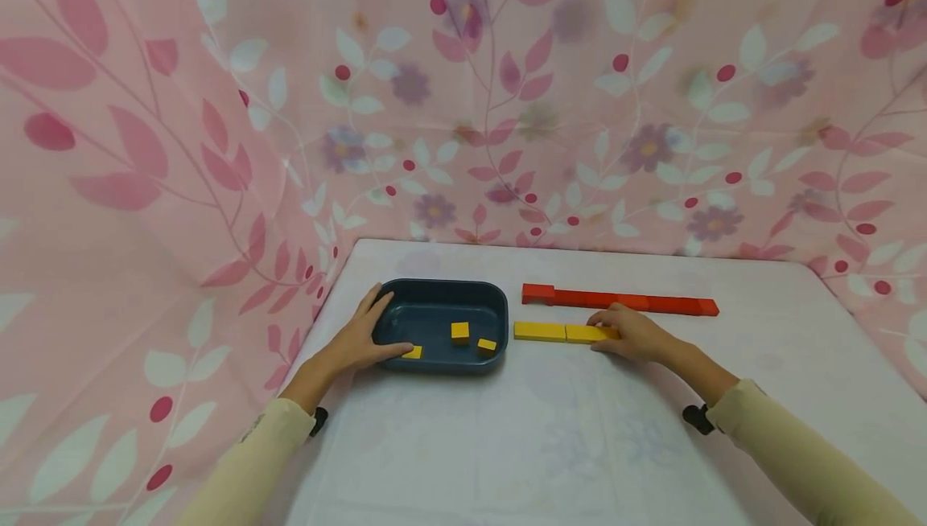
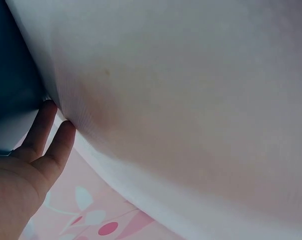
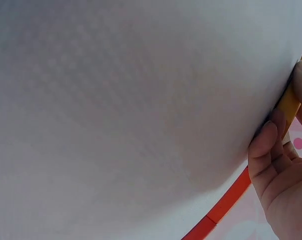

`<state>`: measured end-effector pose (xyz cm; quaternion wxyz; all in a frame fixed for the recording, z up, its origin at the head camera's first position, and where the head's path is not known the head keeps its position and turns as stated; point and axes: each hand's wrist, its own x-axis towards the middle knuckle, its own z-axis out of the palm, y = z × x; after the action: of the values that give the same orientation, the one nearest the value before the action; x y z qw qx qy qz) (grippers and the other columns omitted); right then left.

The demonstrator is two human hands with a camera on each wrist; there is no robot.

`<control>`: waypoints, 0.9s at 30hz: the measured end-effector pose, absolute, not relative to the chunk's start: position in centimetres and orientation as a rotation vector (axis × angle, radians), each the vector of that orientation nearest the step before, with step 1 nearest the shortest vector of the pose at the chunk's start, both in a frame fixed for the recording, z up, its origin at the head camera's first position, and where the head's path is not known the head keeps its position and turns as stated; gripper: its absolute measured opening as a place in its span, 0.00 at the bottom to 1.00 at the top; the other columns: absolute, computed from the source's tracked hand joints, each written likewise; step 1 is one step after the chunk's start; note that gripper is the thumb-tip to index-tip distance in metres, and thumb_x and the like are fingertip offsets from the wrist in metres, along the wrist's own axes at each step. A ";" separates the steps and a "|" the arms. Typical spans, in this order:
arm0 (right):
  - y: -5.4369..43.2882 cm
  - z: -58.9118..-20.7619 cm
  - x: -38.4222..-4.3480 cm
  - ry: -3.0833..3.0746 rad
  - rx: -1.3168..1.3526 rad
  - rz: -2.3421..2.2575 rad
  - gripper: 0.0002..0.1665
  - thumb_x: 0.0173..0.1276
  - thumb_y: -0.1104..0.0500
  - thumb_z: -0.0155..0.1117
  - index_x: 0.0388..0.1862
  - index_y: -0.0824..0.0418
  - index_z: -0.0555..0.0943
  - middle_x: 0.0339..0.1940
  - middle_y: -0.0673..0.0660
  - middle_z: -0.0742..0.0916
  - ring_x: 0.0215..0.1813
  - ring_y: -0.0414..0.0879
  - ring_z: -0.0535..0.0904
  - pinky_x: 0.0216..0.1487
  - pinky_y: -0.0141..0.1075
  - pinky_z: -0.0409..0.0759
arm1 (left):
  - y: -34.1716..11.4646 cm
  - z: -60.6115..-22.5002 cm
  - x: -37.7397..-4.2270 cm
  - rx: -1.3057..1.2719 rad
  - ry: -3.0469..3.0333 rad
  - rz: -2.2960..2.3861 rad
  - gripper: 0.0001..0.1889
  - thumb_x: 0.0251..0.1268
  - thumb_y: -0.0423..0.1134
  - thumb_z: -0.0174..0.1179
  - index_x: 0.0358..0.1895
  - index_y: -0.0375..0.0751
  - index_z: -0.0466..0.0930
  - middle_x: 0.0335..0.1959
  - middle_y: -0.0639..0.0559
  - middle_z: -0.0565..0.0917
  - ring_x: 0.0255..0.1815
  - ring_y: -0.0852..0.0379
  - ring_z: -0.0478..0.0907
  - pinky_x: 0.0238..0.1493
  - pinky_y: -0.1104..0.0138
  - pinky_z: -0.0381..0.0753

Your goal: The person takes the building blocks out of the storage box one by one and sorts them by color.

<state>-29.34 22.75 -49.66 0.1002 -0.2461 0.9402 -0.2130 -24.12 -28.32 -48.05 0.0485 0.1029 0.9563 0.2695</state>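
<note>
A dark blue tray [image 1: 442, 367] stands on the white-covered table, with a few yellow blocks [image 1: 459, 333] inside. My left hand [image 1: 362, 333] grips the tray's left end, thumb over the front rim near one block and fingers around the far left corner. In the left wrist view, two fingertips [image 2: 65, 130] touch the tablecloth beside the tray. To the right of the tray, yellow blocks [image 1: 539, 332] lie end to end in a row. My right hand [image 1: 637, 333] pinches the yellow block [image 1: 582, 334] at the row's right end, with fingers behind and thumb in front.
Behind the yellow row runs a longer row of red blocks [image 1: 601, 300], its left end block standing taller. A pink floral cloth [image 1: 507, 108] hangs behind the table and along the left side. The white tabletop [image 1: 521, 454] stretches in front of both hands.
</note>
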 end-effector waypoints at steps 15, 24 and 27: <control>22.5 -49.9 -29.6 2.778 -0.721 -0.644 0.23 0.61 0.46 0.73 0.55 0.48 0.83 0.47 0.52 0.82 0.45 0.43 0.74 0.49 0.38 0.82 | -28.2 -47.9 -24.0 0.285 2.913 0.825 0.59 0.48 0.72 0.67 0.80 0.53 0.47 0.83 0.48 0.37 0.79 0.35 0.51 0.69 0.34 0.62; 22.2 -49.5 -29.3 2.799 -0.712 -0.645 0.30 0.59 0.43 0.74 0.60 0.47 0.81 0.43 0.53 0.79 0.41 0.44 0.72 0.39 0.31 0.77 | -28.5 -48.0 -24.3 0.293 2.922 0.804 0.61 0.46 0.74 0.65 0.81 0.54 0.45 0.83 0.49 0.37 0.79 0.36 0.51 0.68 0.34 0.62; 22.2 -49.2 -29.2 2.837 -0.665 -0.618 0.38 0.56 0.38 0.75 0.65 0.46 0.77 0.45 0.56 0.77 0.38 0.44 0.72 0.34 0.29 0.77 | -28.6 -48.2 -24.3 0.298 2.910 0.805 0.61 0.46 0.74 0.65 0.81 0.54 0.44 0.83 0.49 0.36 0.79 0.36 0.51 0.69 0.34 0.62</control>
<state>-29.19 22.24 -49.22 0.0815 -0.2224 0.9493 -0.2067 -24.26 -28.55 -48.18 0.0538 0.0982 0.9577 0.2651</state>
